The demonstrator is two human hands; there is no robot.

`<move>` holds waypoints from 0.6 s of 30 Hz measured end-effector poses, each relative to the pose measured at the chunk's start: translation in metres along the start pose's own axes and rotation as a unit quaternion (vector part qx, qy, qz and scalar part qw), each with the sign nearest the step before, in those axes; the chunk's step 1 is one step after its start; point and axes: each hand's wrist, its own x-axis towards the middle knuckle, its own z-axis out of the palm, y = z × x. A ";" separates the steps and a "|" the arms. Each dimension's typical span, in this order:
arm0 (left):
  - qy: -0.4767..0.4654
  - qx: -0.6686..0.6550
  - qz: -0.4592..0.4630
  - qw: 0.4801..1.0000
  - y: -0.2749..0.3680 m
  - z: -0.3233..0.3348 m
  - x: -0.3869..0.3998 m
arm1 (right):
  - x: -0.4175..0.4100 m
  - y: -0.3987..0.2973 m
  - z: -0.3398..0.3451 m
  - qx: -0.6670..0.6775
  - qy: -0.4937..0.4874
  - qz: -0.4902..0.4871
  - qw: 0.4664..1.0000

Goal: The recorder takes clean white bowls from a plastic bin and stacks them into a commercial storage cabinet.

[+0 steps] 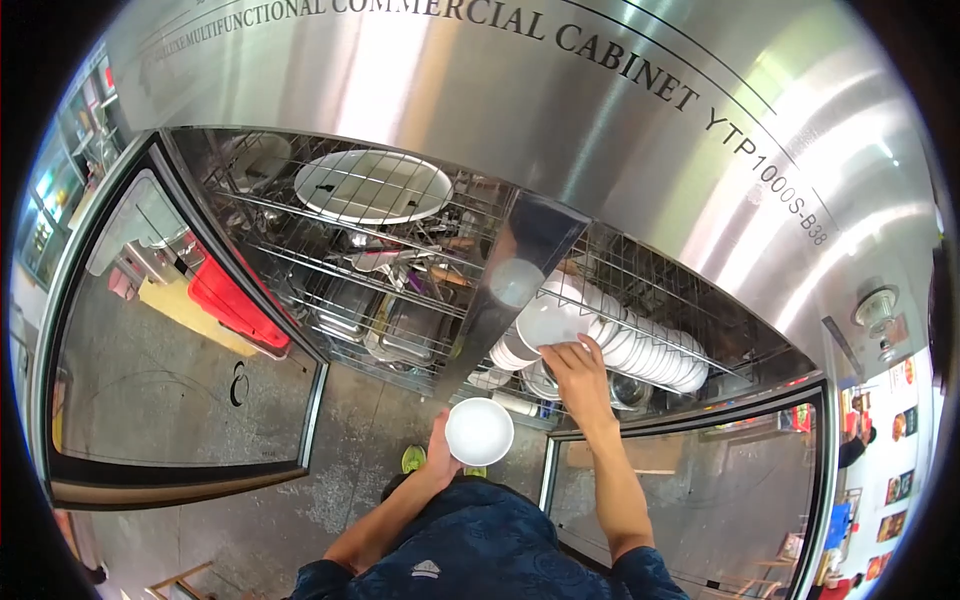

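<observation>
My left hand (444,448) holds a round white bowl (480,432) by its side, low in front of my body. My right hand (577,375) reaches into the right half of a stainless steel cabinet (480,67). Its fingers grip the lower rim of another white bowl (551,319) at the near left end of a shelf. To the right of that bowl, a long row of nested white bowls (652,352) lies on its side along the wire rack. More stacked white dishes (510,354) sit just below and to the left.
Glass doors stand swung out at left (187,405) and right (690,480). A steel post (495,300) divides the cabinet. Its left half holds a large oval white dish (375,186), utensils and metal trays (409,330). Concrete floor (360,442) shows below.
</observation>
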 end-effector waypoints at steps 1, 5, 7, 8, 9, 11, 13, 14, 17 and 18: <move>-0.005 -0.007 0.000 1.000 0.002 0.001 0.000 | 0.005 0.003 0.004 0.000 0.000 -0.001 1.000; -0.005 -0.015 0.010 1.000 0.002 -0.002 0.001 | 0.025 0.018 0.032 -0.047 -0.028 -0.039 0.998; 0.000 -0.009 0.012 1.000 0.002 -0.002 0.001 | 0.032 0.023 0.043 -0.066 -0.035 -0.050 0.996; 0.000 -0.008 0.012 1.000 0.002 -0.003 0.000 | 0.035 0.026 0.048 -0.065 -0.054 -0.040 0.996; 0.004 -0.005 0.011 1.000 0.003 -0.002 -0.001 | 0.036 0.028 0.053 -0.065 -0.073 -0.029 0.995; 0.007 -0.001 0.010 1.000 0.005 -0.002 -0.004 | 0.037 0.032 0.062 -0.071 -0.083 -0.005 0.994; 0.014 0.008 0.002 1.000 0.009 0.002 -0.009 | 0.037 0.035 0.067 -0.077 -0.094 0.019 0.992; 0.014 0.008 0.001 1.000 0.010 0.003 -0.009 | 0.037 0.038 0.068 -0.070 -0.089 0.024 0.993; 0.018 0.014 0.010 1.000 0.009 0.003 -0.010 | 0.034 0.040 0.070 -0.063 -0.086 0.027 0.994; 0.020 0.017 0.014 1.000 0.009 0.002 -0.009 | 0.034 0.038 0.070 -0.062 -0.086 0.025 0.994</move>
